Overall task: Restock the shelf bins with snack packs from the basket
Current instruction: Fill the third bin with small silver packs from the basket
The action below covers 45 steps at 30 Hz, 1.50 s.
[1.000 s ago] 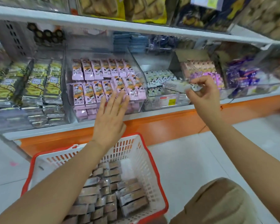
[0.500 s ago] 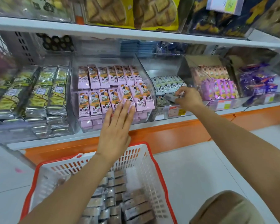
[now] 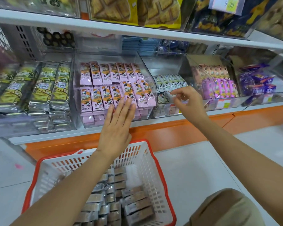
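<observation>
A white basket with a red rim (image 3: 151, 162) stands on the floor below the shelf, holding several brown-and-silver snack packs (image 3: 135, 204). My left hand (image 3: 117, 128) reaches over it with straight fingers, the fingertips touching the front row of pink snack packs (image 3: 137, 93) in a clear bin. My right hand (image 3: 189, 103) hovers at the front of the neighbouring clear bin (image 3: 162, 111), fingers loosely curled and holding nothing. White snack packs (image 3: 170, 81) lie in that bin just beyond its fingertips.
Bins of yellow-and-silver packs (image 3: 39, 88) stand to the left, purple-and-pink packs (image 3: 222, 85) and blue packs (image 3: 258, 84) to the right. An upper shelf (image 3: 137, 31) carries biscuit bags. The orange shelf base (image 3: 170, 129) runs behind the basket. My knee (image 3: 224, 209) shows at bottom right.
My right hand carried a white pack into the middle bin, let it go and has drawn back slightly, empty. My left hand stayed on the pink packs.
</observation>
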Each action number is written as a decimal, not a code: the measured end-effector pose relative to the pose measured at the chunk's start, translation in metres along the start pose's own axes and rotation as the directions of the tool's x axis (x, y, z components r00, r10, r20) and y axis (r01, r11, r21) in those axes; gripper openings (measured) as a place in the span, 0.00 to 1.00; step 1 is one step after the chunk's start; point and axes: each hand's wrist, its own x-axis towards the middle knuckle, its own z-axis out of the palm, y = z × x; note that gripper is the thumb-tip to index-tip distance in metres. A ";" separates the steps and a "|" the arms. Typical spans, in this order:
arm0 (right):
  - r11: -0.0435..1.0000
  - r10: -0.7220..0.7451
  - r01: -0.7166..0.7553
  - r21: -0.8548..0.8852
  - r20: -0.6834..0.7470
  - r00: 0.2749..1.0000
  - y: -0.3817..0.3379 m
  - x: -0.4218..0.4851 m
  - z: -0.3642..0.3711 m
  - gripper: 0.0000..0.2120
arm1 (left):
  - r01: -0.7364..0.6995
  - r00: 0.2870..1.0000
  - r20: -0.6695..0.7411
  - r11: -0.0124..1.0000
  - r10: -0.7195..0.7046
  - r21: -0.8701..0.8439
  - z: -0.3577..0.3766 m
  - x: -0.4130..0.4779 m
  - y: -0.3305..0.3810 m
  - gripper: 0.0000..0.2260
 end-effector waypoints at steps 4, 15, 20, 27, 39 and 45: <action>0.979 -0.118 0.089 0.183 0.150 0.982 -0.035 -0.052 0.018 0.08 | -0.019 1.000 -0.013 0.999 0.019 -0.031 0.004 -0.029 -0.009 0.40; 0.995 -0.055 0.096 0.000 0.818 0.573 -0.007 -0.198 0.167 0.13 | -0.001 0.918 0.396 0.998 0.024 -0.058 0.054 -0.124 -0.048 0.37; 0.978 -0.030 0.203 -0.052 0.925 0.379 0.015 -0.248 0.210 0.17 | 0.136 0.844 0.520 0.990 -0.128 0.024 0.092 -0.152 -0.057 0.39; 0.873 0.082 0.482 -0.080 0.996 0.018 0.024 -0.260 0.233 0.24 | 0.175 0.801 0.580 0.984 -0.150 0.012 0.105 -0.158 -0.057 0.37; 0.953 -0.002 0.292 -0.081 0.962 0.274 0.013 -0.215 0.200 0.13 | 0.111 0.731 0.669 0.991 -0.132 0.074 0.083 -0.142 -0.057 0.37; 0.997 -0.073 0.008 0.083 0.820 0.568 -0.003 -0.160 0.121 0.16 | 0.028 0.950 0.311 0.994 0.006 -0.106 0.049 -0.118 -0.046 0.26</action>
